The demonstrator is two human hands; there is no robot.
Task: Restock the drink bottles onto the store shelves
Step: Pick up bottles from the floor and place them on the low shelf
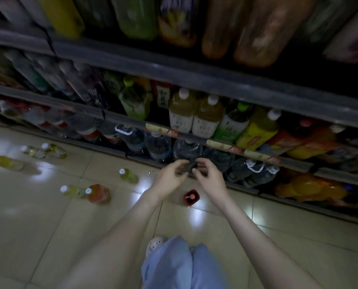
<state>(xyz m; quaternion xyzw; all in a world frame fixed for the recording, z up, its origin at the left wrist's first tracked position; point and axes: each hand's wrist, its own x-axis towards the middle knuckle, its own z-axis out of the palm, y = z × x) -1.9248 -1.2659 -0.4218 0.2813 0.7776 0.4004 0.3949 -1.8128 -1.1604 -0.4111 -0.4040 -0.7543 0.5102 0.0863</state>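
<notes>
the left hand (169, 177) and right hand (210, 177) meet in the middle of the frame. their fingers curl round a small dark bottle (189, 168), just in front of the bottom shelf (299, 205). the room is dim. the floor (49, 226) is shiny pale tile. yellow bottles (9, 162) stand at the left, and a red bottle (191, 197) stands just under the hands.
</notes>
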